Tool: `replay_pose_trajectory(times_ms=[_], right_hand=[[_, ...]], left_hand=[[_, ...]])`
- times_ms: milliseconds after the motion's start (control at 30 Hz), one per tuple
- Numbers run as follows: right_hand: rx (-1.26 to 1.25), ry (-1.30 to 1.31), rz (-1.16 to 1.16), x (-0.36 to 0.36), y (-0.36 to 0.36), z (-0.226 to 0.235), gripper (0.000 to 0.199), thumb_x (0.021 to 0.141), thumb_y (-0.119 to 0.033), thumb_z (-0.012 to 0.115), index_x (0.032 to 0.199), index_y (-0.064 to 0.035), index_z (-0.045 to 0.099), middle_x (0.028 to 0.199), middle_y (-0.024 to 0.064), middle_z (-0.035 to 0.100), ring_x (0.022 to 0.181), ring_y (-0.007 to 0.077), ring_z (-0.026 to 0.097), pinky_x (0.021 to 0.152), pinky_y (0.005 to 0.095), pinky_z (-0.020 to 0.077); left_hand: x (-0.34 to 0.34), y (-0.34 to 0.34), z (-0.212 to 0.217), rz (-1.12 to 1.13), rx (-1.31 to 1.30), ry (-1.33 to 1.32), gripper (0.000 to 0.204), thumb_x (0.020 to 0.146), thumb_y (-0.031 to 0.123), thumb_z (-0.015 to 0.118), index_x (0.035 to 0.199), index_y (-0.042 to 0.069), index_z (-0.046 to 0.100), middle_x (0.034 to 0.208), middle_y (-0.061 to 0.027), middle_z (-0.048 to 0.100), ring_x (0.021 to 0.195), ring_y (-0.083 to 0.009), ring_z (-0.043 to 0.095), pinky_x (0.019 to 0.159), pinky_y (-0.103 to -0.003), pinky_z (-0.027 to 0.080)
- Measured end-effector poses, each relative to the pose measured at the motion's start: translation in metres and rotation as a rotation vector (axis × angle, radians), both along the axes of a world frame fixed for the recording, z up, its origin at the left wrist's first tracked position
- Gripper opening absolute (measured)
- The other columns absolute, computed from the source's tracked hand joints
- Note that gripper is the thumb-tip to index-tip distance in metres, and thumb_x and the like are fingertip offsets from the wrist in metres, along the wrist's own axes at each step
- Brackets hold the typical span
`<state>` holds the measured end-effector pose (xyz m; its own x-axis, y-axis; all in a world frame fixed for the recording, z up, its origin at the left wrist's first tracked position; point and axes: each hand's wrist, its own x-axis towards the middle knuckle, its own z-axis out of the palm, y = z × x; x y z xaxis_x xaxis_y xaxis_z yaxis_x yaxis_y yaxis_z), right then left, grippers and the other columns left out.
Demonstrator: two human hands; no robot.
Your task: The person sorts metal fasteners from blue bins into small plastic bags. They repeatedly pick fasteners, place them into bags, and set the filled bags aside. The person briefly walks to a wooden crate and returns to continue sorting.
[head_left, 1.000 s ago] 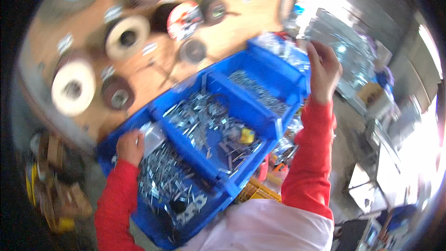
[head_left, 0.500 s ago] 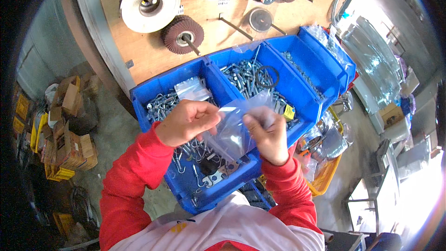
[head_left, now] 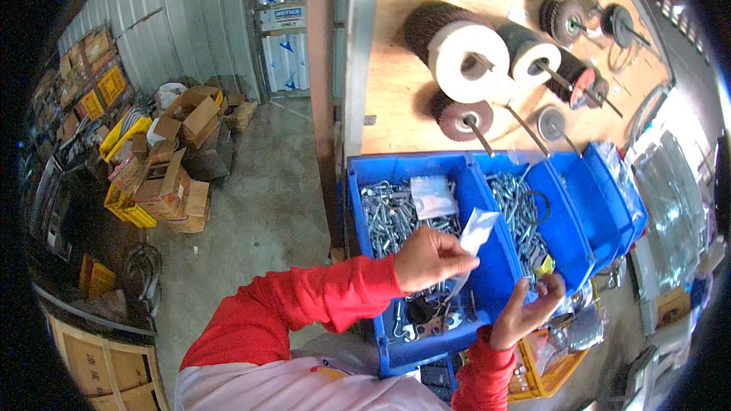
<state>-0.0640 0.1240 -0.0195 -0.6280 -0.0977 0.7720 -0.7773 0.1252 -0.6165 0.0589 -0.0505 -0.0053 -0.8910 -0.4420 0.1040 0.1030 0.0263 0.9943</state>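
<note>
My left hand pinches a clear plastic bag between thumb and fingers, above the left blue bin. One end of the bag catches the light and looks white. My right hand is apart from the bag, its thumb and fingers spread, near the front of the middle bin. Under my left hand, the left bin holds many metal hooks and bolts, and another flat clear bag lies on them. Long bolts, a black ring and a yellow tag lie in the middle bin.
Behind the bins stands a wooden board with grinding discs on protruding metal rods. A yellow crate sits below the bins at the right. Open cardboard boxes are piled on the floor to the left, near a metal wall.
My view has swung to the left, so the bins appear farther right. My right hand has let go of the clear bag and moved away; my left hand still holds it.
</note>
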Motion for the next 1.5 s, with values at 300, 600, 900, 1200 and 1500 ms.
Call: replay_pose_trajectory(times_ms=[300, 600, 900, 1200, 1500], right_hand=[[0.569, -0.365, 0.681, 0.034, -0.016, 0.008, 0.010, 0.082, -0.004, 0.078, 0.086, 0.0032, 0.074, 0.077, 0.0111, 0.073, 0.071, 0.0124, 0.067, 0.063, 0.0324, 0.0515], [0.408, -0.661, 0.869, 0.021, -0.009, -0.015, 0.017, 0.095, -0.011, 0.070, 0.096, 0.0048, 0.073, 0.073, 0.0044, 0.067, 0.069, 0.0071, 0.055, 0.061, 0.0304, 0.0459], [0.377, -0.262, 0.254, 0.014, -0.001, -0.013, 0.011, 0.087, -0.008, 0.073, 0.081, 0.0002, 0.067, 0.066, 0.0132, 0.065, 0.056, 0.0285, 0.061, 0.062, 0.0400, 0.0457], [0.699, -0.144, 0.251, -0.005, -0.008, 0.011, 0.038, 0.082, -0.009, 0.064, 0.120, -0.0105, 0.069, 0.076, 0.0191, 0.069, 0.070, 0.0369, 0.070, 0.063, 0.0468, 0.0550], [0.513, -0.123, 0.106, 0.000, -0.031, -0.010, 0.044, 0.083, -0.005, 0.060, 0.126, -0.0038, 0.068, 0.073, 0.0228, 0.067, 0.062, 0.0373, 0.068, 0.058, 0.0453, 0.0547]], left_hand=[[0.013, -0.004, -0.025, -0.062, -0.273, -0.108, 0.030, 0.085, 0.031, 0.084, 0.077, 0.003, 0.078, 0.066, -0.0072, 0.072, 0.060, -0.0087, 0.065, 0.056, -0.028, 0.049], [0.009, 0.002, -0.025, 0.060, -0.605, 0.057, 0.040, 0.097, 0.031, 0.071, 0.070, 0.003, 0.060, 0.055, -0.0152, 0.058, 0.048, -0.0228, 0.061, 0.046, -0.040, 0.042], [0.005, -0.008, 0.001, 0.025, -1.009, -0.208, 0.028, 0.090, 0.023, 0.072, 0.074, 0.006, 0.057, 0.063, -0.0171, 0.063, 0.058, -0.0383, 0.065, 0.051, -0.049, 0.049], [-0.021, 0.006, 0.025, -0.153, -1.469, -0.103, 0.015, 0.089, 0.008, 0.060, 0.103, 0.009, 0.064, 0.074, -0.0135, 0.061, 0.065, -0.0324, 0.067, 0.055, -0.045, 0.053], [-0.064, -0.004, 0.004, 0.167, -1.134, -0.147, 0.041, 0.097, 0.022, 0.061, 0.136, 0.008, 0.062, 0.128, -0.0289, 0.060, 0.110, -0.0419, 0.065, 0.086, -0.048, 0.057]])
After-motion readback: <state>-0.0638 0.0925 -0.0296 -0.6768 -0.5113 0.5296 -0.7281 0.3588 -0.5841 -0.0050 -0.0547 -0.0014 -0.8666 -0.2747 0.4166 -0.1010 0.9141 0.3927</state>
